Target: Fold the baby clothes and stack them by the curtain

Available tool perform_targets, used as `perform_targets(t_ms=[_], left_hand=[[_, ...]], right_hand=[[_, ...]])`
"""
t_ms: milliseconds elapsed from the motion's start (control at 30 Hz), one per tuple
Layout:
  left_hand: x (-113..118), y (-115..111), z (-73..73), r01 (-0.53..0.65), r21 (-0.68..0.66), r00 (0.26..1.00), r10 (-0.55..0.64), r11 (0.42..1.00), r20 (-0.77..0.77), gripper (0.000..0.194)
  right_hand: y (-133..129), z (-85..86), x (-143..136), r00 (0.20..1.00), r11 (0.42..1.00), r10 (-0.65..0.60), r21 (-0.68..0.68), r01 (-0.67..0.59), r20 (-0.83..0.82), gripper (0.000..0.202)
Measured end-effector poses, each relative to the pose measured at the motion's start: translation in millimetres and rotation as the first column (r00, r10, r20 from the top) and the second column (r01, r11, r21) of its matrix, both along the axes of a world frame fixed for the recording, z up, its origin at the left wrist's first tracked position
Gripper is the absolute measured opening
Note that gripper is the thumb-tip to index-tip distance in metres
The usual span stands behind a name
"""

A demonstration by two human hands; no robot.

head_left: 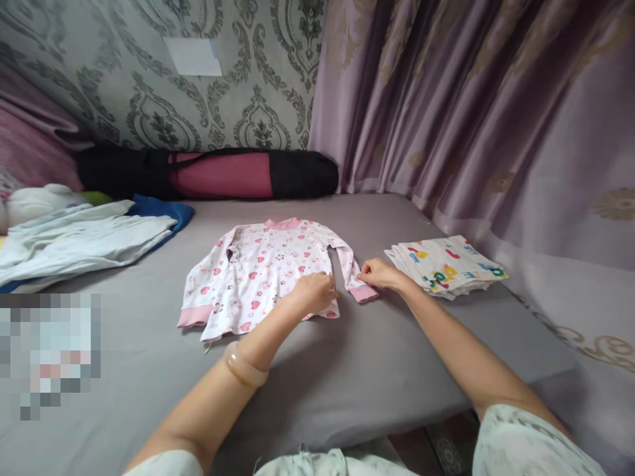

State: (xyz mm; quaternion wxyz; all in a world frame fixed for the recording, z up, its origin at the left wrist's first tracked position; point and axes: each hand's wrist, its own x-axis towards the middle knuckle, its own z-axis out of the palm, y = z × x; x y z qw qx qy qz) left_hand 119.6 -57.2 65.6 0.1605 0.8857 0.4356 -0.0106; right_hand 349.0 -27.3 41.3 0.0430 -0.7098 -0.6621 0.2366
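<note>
A small long-sleeved shirt [270, 254], white with pink and red hearts and flowers, lies spread on the grey bed sheet. Its collar and cuffs are pink, and the collar points away from me. My left hand [316, 291], below a pale bangle, is closed at the shirt's right side edge near the hem; its fingertips are partly hidden. At the end of the right-hand sleeve, my right hand [380, 272] pinches the fabric just above the pink cuff [364, 293]. The other sleeve angles down to the left.
Folded white cloths with colourful letters [446, 261] are stacked at right. Pale clothes [94, 231] lie over blue fabric [181, 213] at left. A black and maroon long bag [223, 175] lies along the wall, and purple curtains [387, 86] hang at right. One patch at lower left is blurred.
</note>
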Motion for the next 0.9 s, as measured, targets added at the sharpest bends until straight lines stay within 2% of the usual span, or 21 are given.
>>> perform_targets(t_ms=[133, 233, 400, 533, 633, 733, 900], left_hand=[[5.9, -28.3, -11.0, -0.058, 0.051, 0.997, 0.055, 0.997, 0.054, 0.032], [7.2, -41.2, -15.2, -0.111, 0.038, 0.992, 0.108, 0.993, 0.068, 0.039], [6.3, -49.4, -21.8, -0.138, 0.057, 0.982, 0.129, 0.989, 0.139, 0.038], [4.4, -51.7, -28.7, -0.138, 0.096, 0.977, 0.12, 0.986, 0.177, 0.026], [4.0, -53.6, -31.6, -0.12, 0.126, 0.979, 0.097, 0.985, 0.177, 0.015], [5.0, -54.6, -32.5, -0.084, 0.144, 0.983, 0.058, 0.986, 0.172, 0.013], [8.5, -52.7, -32.6, -0.082, 0.175, 0.987, 0.055, 0.981, 0.15, 0.032]], right_hand=[[8.7, 10.2, 9.6, 0.99, 0.997, -0.082, 0.002, 0.082, -0.118, 0.006], [25.2, 21.7, 26.4, 0.983, 0.991, -0.1, 0.072, 0.112, -0.156, 0.004], [62.0, 45.3, 54.3, 0.99, 0.984, -0.042, 0.165, 0.064, -0.133, 0.007], [88.5, 60.9, 71.8, 0.999, 0.985, 0.047, 0.164, -0.048, 0.014, 0.014], [104.6, 60.5, 84.8, 0.989, 0.986, 0.069, 0.139, -0.088, 0.134, 0.017], [115.9, 50.1, 97.0, 0.973, 0.992, 0.026, 0.113, -0.053, 0.23, 0.02], [127.4, 36.3, 113.0, 0.965, 0.998, -0.014, 0.068, -0.004, 0.262, 0.021]])
